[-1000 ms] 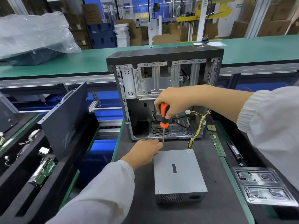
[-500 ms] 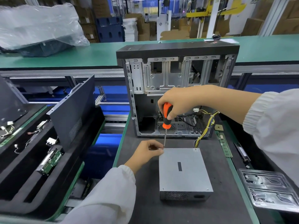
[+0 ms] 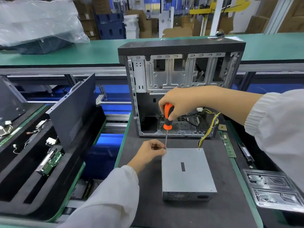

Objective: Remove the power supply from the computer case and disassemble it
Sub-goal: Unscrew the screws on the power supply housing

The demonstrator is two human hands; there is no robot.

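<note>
A grey metal power supply (image 3: 187,171) lies flat on the black mat in front of the open computer case (image 3: 181,89). Its yellow and black cables (image 3: 209,129) run back into the case. My right hand (image 3: 176,102) grips an orange and black screwdriver (image 3: 167,117) held upright, its tip at the power supply's far left corner. My left hand (image 3: 151,150) sits at that same corner, fingers pinched around the screwdriver tip or a screw there; which one is too small to tell.
A memory stick (image 3: 228,146) and small parts lie right of the case. A clear plastic tray (image 3: 273,190) sits at the near right. Left of the mat, a black foam bin (image 3: 32,178) holds boards, with a case side panel (image 3: 74,109) leaning in it.
The view has shifted so the case and power supply sit further right. My left hand has curled from resting flat into a pinch at the screwdriver tip.
</note>
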